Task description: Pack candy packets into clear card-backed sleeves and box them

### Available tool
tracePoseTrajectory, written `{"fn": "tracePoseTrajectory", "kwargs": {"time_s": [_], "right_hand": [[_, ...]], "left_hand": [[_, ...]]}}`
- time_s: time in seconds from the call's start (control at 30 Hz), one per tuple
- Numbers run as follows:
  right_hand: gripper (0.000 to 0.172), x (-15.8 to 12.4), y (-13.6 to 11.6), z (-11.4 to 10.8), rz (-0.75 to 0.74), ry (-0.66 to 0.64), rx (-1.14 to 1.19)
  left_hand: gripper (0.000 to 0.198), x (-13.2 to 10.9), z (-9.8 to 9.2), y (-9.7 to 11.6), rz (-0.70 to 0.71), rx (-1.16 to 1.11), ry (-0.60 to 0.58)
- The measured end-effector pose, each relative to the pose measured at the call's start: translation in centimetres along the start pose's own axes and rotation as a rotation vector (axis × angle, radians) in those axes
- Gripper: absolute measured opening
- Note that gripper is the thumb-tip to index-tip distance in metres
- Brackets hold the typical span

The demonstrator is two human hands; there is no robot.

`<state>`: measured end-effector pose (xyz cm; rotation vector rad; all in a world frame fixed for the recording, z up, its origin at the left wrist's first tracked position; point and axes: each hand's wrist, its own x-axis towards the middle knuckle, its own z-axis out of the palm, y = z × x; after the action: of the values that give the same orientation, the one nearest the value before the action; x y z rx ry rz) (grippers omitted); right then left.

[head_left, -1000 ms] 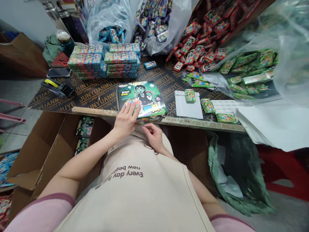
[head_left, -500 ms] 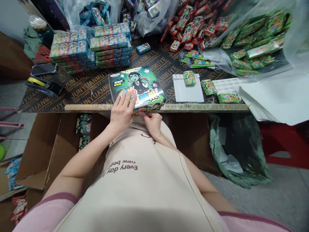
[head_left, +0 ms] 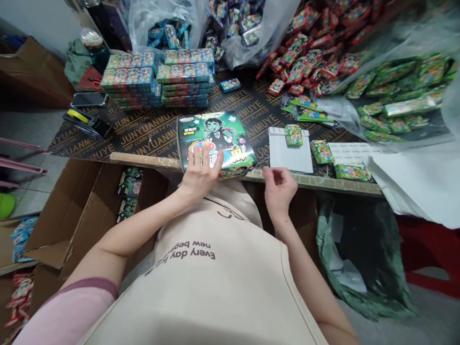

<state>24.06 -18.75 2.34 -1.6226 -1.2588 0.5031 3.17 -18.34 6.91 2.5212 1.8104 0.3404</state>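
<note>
A green display box (head_left: 217, 139) printed with a cartoon vampire lies at the table's near edge. My left hand (head_left: 199, 175) rests flat on its front part, fingers stretched out. My right hand (head_left: 278, 188) hovers to the box's right, just below the table edge (head_left: 316, 181), fingers loosely curled with nothing visible in them. A white sheet (head_left: 287, 155) with a small green packet (head_left: 293, 134) on it lies just beyond my right hand.
Stacks of colourful boxes (head_left: 158, 79) stand at the back left, with a tape dispenser (head_left: 86, 122) and phone (head_left: 88, 99) nearby. Loose red packets (head_left: 305, 52) and green packets (head_left: 395, 96) fill the right. An open carton (head_left: 72, 211) sits below left, a green bag (head_left: 359, 258) below right.
My right hand has left the box's front edge and moved right, toward the white sheet. My left hand stays on the box.
</note>
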Motion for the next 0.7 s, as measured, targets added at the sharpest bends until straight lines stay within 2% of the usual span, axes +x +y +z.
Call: {"fn": "tracePoseTrajectory", "kwargs": {"time_s": [0.07,0.13,0.2,0.27,0.33,0.37,0.47,0.53,0.6,0.63,0.7], "right_hand": [[0.047,2.2,0.0,0.7,0.061,-0.041,0.149],[0.057,4.5,0.2,1.9,0.219,-0.184,0.309],[0.061,6.3,0.0,3.4,0.402,-0.366,0.451],[0.067,7.2,-1.0,4.6,0.545,-0.538,0.522],[0.078,7.2,-3.0,5.5,0.619,-0.609,0.510],[0.081,6.8,-4.3,5.7,0.626,-0.594,0.484],[0.081,4.6,-8.8,5.9,0.493,-0.523,0.385],[0.082,2.5,-11.6,6.4,0.343,-0.606,0.331],[0.091,0.2,-13.7,7.8,0.175,-0.793,0.397],[0.096,-0.9,-14.5,8.8,0.075,-0.935,0.442],[0.104,-2.4,-15.2,11.2,-0.161,-1.242,0.490]], "left_hand": [[0.051,0.2,-0.7,-1.0,-0.012,-0.132,0.020],[0.044,0.5,-1.4,-2.5,-0.076,-0.347,0.054],[0.044,0.8,-1.5,-4.2,-0.249,-0.595,0.150],[0.043,0.9,-0.8,-5.9,-0.484,-0.851,0.228],[0.046,0.6,0.5,-7.4,-0.661,-1.076,0.215],[0.048,0.3,1.1,-8.0,-0.704,-1.130,0.212],[0.063,-1.9,2.0,-9.6,-0.698,-1.403,0.251],[0.073,-5.0,1.4,-10.7,-0.622,-1.729,0.313],[0.074,-9.4,-0.1,-12.0,-0.642,-1.978,0.416],[0.070,-12.0,-0.9,-12.8,-0.718,-2.040,0.478],[0.059,-17.8,-2.4,-14.7,-0.963,-2.072,0.678]]}}
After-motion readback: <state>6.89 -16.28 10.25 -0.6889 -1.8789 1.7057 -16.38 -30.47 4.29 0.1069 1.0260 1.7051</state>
